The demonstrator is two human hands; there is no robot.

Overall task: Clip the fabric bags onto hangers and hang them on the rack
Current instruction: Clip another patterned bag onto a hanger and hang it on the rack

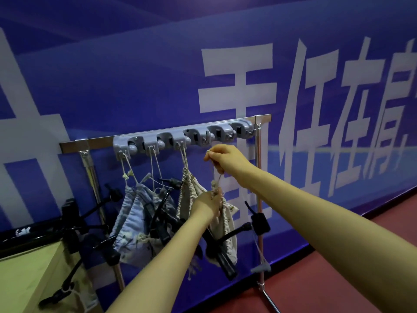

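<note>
We face a blue banner wall (135, 75). Before it stands a silver metal rack (94, 141), whose grey plastic hook strip (180, 137) carries pale drawstring fabric bags (133, 218) at its 6 o'clock. Our left hand (208, 203) grips a cream fabric bag (228, 222) by its gathered neck. At the left hand's 1 o'clock, our right hand (225, 159) pinches the bag's beige drawstring (218, 177).

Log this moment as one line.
right hand: pinches drawstring under rack | left hand: grips fourth bag | hung: three bags

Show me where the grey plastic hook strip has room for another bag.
Free: the two right-end hooks, between the right hand and the silver metal rack post. Crowded: the three left hooks, with pale fabric bags and black hangers.
</note>
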